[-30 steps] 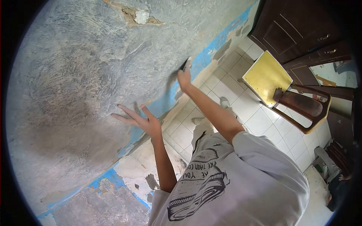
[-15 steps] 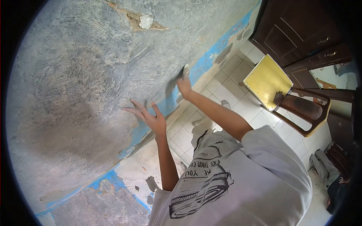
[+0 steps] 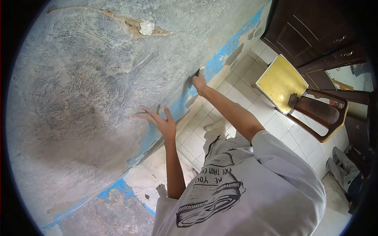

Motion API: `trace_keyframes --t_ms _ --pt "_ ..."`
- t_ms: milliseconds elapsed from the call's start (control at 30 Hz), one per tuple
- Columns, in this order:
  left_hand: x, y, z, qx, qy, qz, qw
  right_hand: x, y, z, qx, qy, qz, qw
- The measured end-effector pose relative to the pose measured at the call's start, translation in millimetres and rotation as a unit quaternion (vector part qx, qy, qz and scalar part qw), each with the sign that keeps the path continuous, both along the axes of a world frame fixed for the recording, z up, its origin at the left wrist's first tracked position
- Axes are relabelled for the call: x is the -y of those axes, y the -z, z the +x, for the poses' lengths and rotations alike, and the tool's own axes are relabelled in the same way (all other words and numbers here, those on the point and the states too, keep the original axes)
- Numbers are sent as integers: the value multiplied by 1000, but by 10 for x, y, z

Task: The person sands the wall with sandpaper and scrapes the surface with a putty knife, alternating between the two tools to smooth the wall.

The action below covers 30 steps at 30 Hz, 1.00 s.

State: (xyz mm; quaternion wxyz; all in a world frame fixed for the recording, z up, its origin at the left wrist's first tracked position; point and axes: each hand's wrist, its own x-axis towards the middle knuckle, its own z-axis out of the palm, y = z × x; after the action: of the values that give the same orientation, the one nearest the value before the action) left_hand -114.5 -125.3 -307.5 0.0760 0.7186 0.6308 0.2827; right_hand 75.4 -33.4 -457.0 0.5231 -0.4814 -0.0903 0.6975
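Observation:
My left hand (image 3: pixel 164 125) is open, fingers spread, its fingertips at the rough grey plaster wall (image 3: pixel 94 78). Farther along the wall, my right hand (image 3: pixel 199 84) is closed round a small, flat-looking object (image 3: pixel 202 70) with a pale end and a dark edge. I cannot tell its kind, as my fingers cover most of it. That object lies against the wall just beside a strip of peeling blue paint (image 3: pixel 214 66). The blue strip runs along the wall's lower part, chipped and scraped in places.
A chair (image 3: pixel 281 83) with a yellow seat stands on white floor tiles (image 3: pixel 246 88) to the right. Behind it are dark wooden cabinets (image 3: pixel 305 29). Grey and dark cloth (image 3: pixel 344 169) lies at far right. Near the top, the wall has a broken hole (image 3: pixel 146 28).
My right hand has moved slightly up and right along the wall with the small object. My left hand has shifted a little to the right, still spread. The view has tilted slightly.

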Motion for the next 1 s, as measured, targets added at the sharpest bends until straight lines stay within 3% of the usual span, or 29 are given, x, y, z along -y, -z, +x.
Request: trace_keyframes --t_ms 133,233,267,367,400,500,633,733,833,933,1000 --pt "-33 49 -49 17 16 -12 1000 251 -430 -392 147 42 43 987" --pt "-24 41 -25 6 -3 -29 1000 11 128 -342 68 89 77 991" --pt "4 32 -36 2 -6 -32 999 -61 110 -142 -82 122 51 988" --pt "-21 21 -13 4 -4 -36 999 -178 194 -226 -4 124 -2 992" --pt "7 10 -10 11 -1 -37 999 48 -376 -208 51 82 -27 995" --pt "-18 -32 -24 18 2 -45 999 121 -183 -456 150 85 71 982" --pt "-2 -3 -18 10 2 -33 999 -29 -154 -74 -22 151 14 988" --pt "21 -29 12 16 -7 -48 999 82 -188 -538 110 137 57 983" --pt "20 -26 73 34 -2 -43 999 112 -80 -435 77 119 63 988" --pt "21 -66 165 67 -4 -43 997 26 -153 -35 -61 157 9 986" --pt "31 -78 181 86 -1 -39 996 63 -231 -132 -39 148 24 988"
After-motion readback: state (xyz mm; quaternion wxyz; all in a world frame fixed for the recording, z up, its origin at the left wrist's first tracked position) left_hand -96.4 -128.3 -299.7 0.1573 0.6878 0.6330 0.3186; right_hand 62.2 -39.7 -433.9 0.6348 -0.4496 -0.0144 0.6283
